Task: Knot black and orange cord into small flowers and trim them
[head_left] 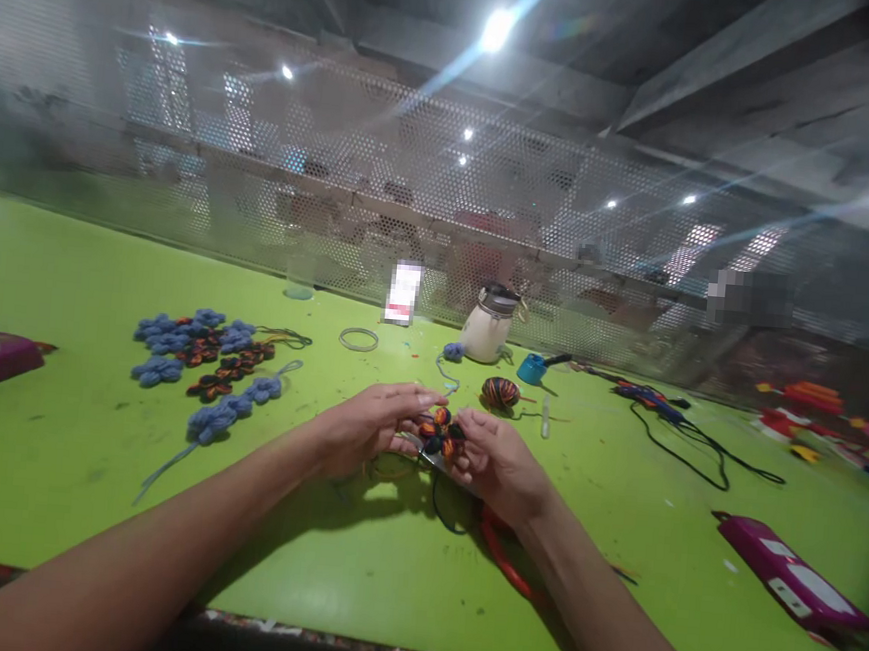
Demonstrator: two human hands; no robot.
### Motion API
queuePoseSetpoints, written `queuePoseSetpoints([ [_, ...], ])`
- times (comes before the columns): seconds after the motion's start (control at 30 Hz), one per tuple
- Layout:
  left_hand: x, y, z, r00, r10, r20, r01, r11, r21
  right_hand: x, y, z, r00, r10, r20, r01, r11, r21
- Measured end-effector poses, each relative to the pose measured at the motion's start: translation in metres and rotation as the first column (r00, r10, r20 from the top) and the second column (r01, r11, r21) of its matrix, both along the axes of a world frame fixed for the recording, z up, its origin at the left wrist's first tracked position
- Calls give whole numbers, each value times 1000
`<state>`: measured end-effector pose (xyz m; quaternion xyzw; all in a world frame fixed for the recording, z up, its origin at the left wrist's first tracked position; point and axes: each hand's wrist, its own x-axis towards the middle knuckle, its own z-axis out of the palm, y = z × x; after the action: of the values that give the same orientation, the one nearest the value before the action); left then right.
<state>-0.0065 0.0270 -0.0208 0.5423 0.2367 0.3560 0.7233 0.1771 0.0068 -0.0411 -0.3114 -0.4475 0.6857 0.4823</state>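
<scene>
Between my two hands is a small crocheted flower (439,432) in orange, black and dark variegated yarn. My left hand (371,423) pinches it from the left, fingers curled round its edge. From the right, my right hand (503,466) grips its other side with thumb and fingertips. Something flat and greyish shows just under the flower; what it is I cannot make out. A dark strand of yarn loops down below the hands. Beyond them lies a ball of variegated yarn (500,393).
Blue and dark crocheted flowers (225,359) cluster at left. Behind stand a phone (403,293), a lidded jar (488,325) and a small blue pot (531,369). A glue gun (650,401) with its cord and a purple power strip (791,574) lie at right. A mesh screen borders the green table (294,575).
</scene>
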Motion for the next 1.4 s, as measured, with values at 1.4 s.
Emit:
queuePoseSetpoints([
  [1.4, 1, 2, -4, 999, 20, -36, -17, 998, 61, -6, -2, 3, 922, -311, 231, 254, 936, 245],
])
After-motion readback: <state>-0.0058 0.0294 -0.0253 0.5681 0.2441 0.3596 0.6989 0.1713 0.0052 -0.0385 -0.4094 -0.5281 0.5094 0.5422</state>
